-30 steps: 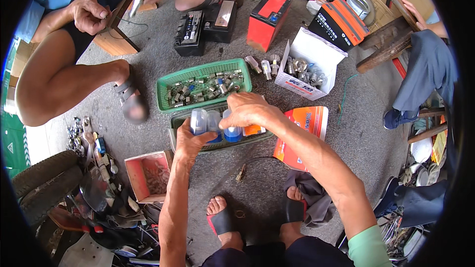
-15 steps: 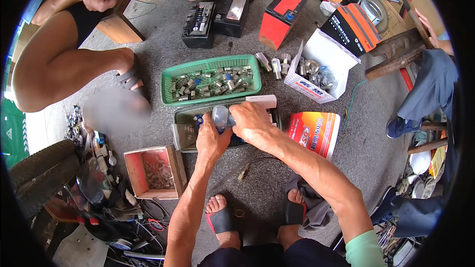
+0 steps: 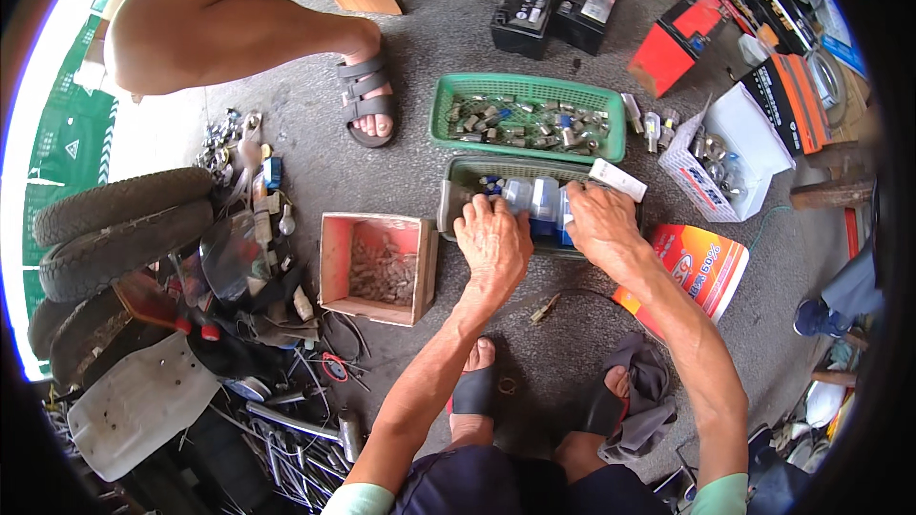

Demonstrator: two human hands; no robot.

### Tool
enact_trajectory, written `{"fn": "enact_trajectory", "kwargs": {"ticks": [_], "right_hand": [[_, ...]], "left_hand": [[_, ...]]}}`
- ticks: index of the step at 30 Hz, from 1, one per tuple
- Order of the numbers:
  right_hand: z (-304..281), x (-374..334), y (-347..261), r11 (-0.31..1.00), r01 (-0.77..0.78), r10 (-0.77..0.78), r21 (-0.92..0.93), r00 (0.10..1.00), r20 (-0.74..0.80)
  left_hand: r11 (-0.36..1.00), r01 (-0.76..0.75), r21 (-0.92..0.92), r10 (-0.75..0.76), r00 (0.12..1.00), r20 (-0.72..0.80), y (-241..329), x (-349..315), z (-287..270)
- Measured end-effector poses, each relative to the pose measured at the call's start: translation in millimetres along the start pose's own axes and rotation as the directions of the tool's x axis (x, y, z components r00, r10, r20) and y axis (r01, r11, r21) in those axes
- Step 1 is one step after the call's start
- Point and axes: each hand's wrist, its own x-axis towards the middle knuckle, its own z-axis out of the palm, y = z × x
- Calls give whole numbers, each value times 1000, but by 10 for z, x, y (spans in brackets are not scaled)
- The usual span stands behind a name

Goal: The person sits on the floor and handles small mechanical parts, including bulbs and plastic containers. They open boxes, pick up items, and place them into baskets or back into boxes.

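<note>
Bright daylight, blown-out far left.

Lettering on orange card (image 3: 689,272), white carton (image 3: 695,177)

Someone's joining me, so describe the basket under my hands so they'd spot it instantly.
Find the long bright green plastic mesh basket of small glass-and-metal bulbs. Right beside it, on your side, is the dark green rectangular plastic basket, beneath the left hand and right hand. Unlike its brighter neighbour, it holds clear containers with blue lower parts.
</note>
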Motion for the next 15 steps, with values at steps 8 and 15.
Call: {"fn": "enact_trajectory", "kwargs": {"ticks": [8,15], "right_hand": [[-801,-570,-298,977,81,-60,198,992,-111],[-1087,-1913,-276,860,79,-164,504,978,126]], "left_hand": [[964,-106,-245,102,994,-27,-44,-339,-531],[712,125,-691,256,870,422,8,-1141,-953]]}}
